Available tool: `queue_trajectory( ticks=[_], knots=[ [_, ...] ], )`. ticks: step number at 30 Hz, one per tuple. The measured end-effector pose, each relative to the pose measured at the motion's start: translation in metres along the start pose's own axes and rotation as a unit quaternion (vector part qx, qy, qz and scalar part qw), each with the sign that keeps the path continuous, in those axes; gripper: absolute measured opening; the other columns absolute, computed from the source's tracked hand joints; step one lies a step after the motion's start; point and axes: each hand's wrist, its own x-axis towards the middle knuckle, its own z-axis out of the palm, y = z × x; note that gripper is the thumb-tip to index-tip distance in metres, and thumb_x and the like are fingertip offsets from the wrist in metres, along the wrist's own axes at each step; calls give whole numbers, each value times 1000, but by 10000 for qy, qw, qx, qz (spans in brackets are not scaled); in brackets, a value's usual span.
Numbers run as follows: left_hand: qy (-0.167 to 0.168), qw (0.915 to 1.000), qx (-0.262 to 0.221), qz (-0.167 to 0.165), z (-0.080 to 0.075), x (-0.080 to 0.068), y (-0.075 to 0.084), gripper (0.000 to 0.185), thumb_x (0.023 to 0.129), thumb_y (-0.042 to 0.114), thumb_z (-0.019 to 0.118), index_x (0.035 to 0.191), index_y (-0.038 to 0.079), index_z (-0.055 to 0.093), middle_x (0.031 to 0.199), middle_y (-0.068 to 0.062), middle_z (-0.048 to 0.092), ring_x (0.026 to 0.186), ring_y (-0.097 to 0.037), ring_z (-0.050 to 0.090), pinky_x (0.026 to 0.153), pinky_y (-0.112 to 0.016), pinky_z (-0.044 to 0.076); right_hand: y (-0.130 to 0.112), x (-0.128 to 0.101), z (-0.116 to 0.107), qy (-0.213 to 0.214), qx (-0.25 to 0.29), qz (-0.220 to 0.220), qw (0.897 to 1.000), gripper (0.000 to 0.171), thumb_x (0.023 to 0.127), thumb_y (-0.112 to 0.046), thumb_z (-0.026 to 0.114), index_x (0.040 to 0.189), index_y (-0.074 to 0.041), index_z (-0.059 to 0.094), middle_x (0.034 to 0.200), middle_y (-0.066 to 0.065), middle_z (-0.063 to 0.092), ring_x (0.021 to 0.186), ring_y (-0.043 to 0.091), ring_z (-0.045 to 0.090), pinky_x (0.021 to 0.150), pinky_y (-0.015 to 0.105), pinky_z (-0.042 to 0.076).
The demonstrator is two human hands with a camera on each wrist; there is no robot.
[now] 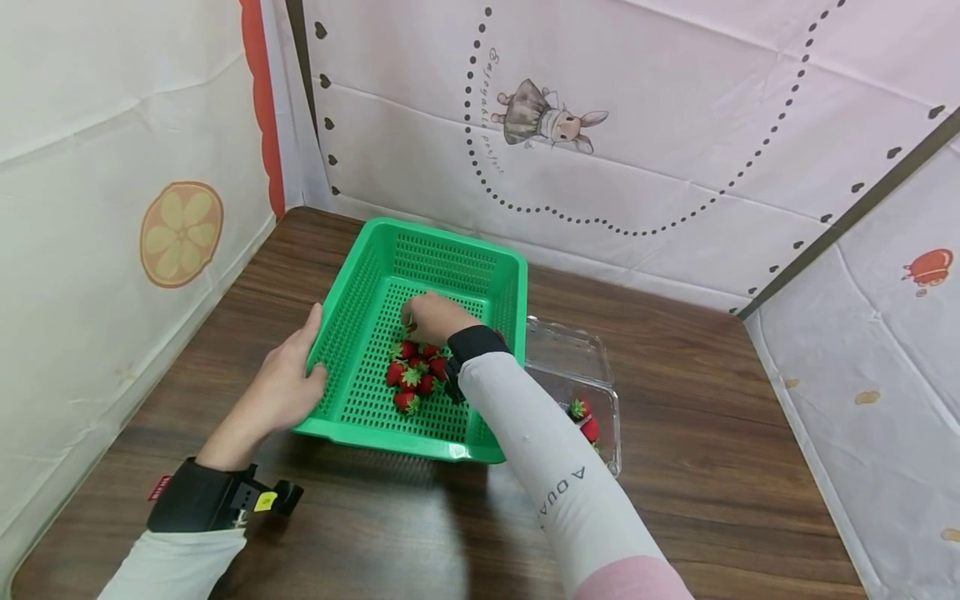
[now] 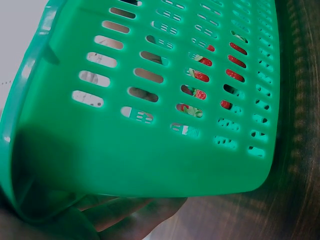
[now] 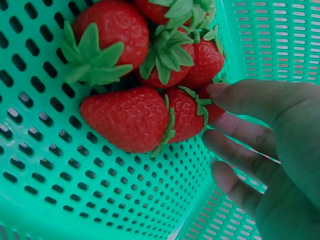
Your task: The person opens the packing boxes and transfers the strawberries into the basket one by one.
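Note:
A green slotted plastic basket (image 1: 457, 450) holds several red strawberries (image 1: 410, 377) with green leafy tops, bunched on its floor. My left hand (image 1: 288, 379) grips the basket's left side near the front corner. In the left wrist view, fingers (image 2: 135, 215) of that hand show below the basket wall. My right hand (image 1: 438, 317) reaches down inside the basket. Seen from the right wrist, its thumb (image 3: 235, 97) and fingers pinch a partly hidden strawberry (image 3: 212, 110) at the end of the bunch. A larger strawberry (image 3: 127, 120) lies on its side close by.
A clear plastic clamshell box (image 1: 617, 417) lies open on the wooden table (image 1: 697, 433), right of the basket and partly behind the right arm. A few strawberries (image 1: 590, 429) lie in it. Printed cloth walls (image 1: 420, 108) stand at the back and both sides.

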Motion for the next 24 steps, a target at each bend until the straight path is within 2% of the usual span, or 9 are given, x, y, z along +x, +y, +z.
queue_trajectory(
  ticks=[1, 3, 16, 24],
  knots=[
    [-8, 10000, -6, -2, 0, 0, 0, 79, 94, -1, 38, 154, 12, -12, 155, -34, 16, 138, -54, 25, 104, -69, 27, 1, 0, 0, -14, 33, 24, 10000, 30, 94, -14, 62, 124, -11, 66, 122, 5, 67, 115, 20, 56, 98, 29, 47],
    [-15, 10000, -18, -5, -1, 0, 1, 79, 94, -1, 38, 154, 12, -12, 155, -34, 15, 138, -53, 24, 105, -69, 26, 2, -1, -1, -58, 82, 33, 9999, 32, 95, -15, 61, 127, -11, 64, 126, 6, 65, 117, 21, 56, 97, 29, 48],
    [-24, 10000, -31, -5, -2, 1, 2, 79, 94, -1, 38, 154, 12, -12, 156, -34, 15, 138, -54, 24, 104, -69, 27, 3, -3, -7, -38, 304, -7, 9995, 36, 94, -15, 62, 129, -10, 61, 122, 7, 65, 111, 18, 60, 92, 28, 50],
    [-50, 10000, 0, -62, -3, 1, 3, 79, 94, -1, 38, 154, 12, -12, 156, -34, 14, 138, -54, 25, 104, -68, 28, -1, -9, -11, 20, -36, -304, 9995, 36, 94, -15, 63, 129, -9, 62, 125, 7, 65, 115, 18, 61, 95, 27, 49]
  ],
)
